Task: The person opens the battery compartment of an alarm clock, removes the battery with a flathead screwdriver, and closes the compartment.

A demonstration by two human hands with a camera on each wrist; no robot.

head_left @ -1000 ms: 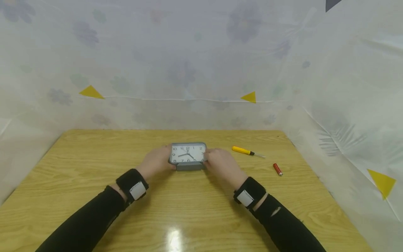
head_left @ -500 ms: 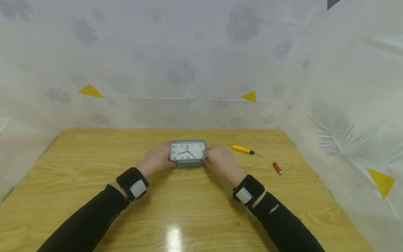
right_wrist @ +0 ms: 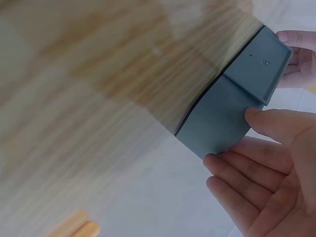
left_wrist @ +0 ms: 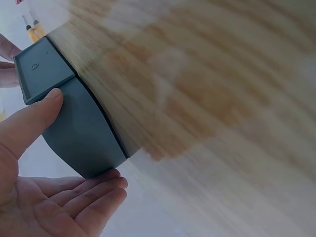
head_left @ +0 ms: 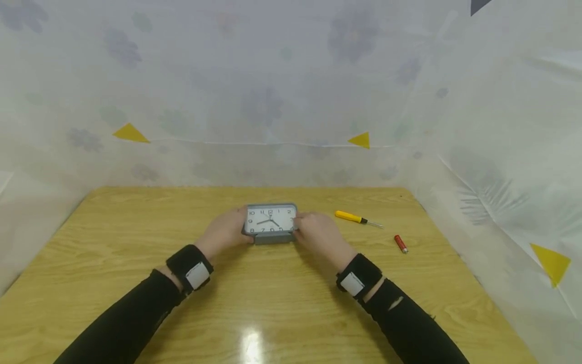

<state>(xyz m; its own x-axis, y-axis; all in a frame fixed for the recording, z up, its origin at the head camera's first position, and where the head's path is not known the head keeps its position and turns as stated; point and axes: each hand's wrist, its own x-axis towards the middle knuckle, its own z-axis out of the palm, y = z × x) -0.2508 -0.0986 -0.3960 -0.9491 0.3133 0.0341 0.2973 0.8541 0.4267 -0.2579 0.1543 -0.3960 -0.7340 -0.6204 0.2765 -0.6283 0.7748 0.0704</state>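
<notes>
A grey rectangular clock (head_left: 271,218) with a white numbered face is on the table, its face turned up toward the head camera. My left hand (head_left: 224,231) grips its left end, and my right hand (head_left: 320,237) holds the opposite end. In the left wrist view the thumb presses the grey casing (left_wrist: 81,131) from one side while the fingers reach round its end. A like grip shows in the right wrist view, with thumb and fingertips on the casing (right_wrist: 215,118). The clock's back is hidden.
To the right of the clock lies a screwdriver (head_left: 350,216) with a yellow handle. Nearer the right edge of the wooden table (head_left: 254,303) is a red battery (head_left: 400,244). A pale flowered sheet (head_left: 273,91) hangs behind the table and along its sides.
</notes>
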